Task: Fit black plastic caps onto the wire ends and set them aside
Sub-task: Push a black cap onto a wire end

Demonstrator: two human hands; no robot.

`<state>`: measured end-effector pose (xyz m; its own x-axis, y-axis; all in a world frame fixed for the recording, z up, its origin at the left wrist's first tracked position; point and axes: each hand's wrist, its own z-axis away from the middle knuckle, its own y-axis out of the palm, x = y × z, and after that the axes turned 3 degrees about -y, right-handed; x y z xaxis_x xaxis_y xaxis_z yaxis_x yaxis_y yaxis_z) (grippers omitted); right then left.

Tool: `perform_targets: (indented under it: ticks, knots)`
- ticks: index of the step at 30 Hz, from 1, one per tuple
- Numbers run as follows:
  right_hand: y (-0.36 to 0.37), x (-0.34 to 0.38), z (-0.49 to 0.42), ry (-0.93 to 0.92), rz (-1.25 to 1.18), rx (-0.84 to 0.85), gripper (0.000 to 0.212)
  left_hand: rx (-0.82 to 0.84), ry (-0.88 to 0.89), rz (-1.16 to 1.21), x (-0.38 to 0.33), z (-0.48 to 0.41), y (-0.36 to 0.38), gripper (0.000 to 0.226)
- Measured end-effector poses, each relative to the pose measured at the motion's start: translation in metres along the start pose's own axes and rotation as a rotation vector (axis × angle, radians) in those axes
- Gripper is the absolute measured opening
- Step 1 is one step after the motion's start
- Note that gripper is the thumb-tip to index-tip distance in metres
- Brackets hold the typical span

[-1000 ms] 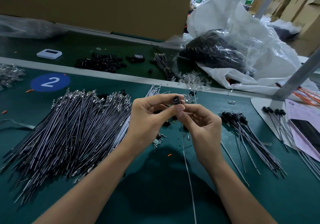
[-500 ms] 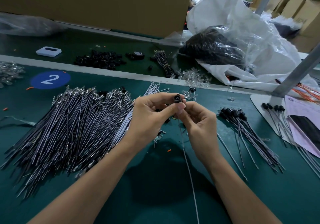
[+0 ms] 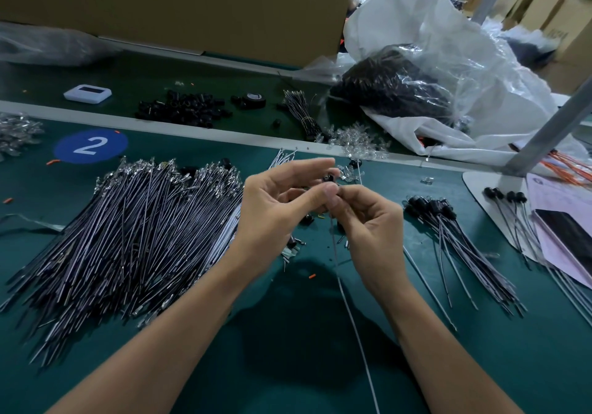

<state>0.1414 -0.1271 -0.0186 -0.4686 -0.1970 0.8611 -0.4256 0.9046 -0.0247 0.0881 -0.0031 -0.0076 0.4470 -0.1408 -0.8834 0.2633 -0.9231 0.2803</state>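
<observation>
A factory assembly bench; numbered green mat [image 3: 224, 365]; wire bundles [image 3: 128, 237]; stacked cartons [image 3: 544, 6].

A small black cap [image 3: 327, 177] is pinched between thumb and forefinger of the left hand [image 3: 275, 208], raised above the green counter [image 3: 288, 349]. Just below it the right hand [image 3: 368, 221] pinches a thin pale wire [image 3: 346, 298], whose top end meets the cap while its length trails down toward the near edge. A broad heap of uncapped wires [image 3: 128, 237] lies fanned at the left, metal tips at the far end. A smaller bundle of capped wires [image 3: 448, 231] lies at the right, caps farthest away. A pile of loose caps [image 3: 182, 111] sits farther back
</observation>
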Motion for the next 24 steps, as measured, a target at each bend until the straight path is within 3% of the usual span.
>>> perform_targets:
  ticks: [14,24]
  knots:
    - [0.0,0.0031,-0.0009,-0.025,-0.084,-0.092,0.032,-0.063,0.002,0.127,-0.0038,-0.0009,-0.0007,0.013]
    - [-0.0008,0.0039,-0.0003,-0.003,-0.064,-0.049,0.019,-0.044,-0.023,0.074,-0.006,0.0003,0.001,0.023]
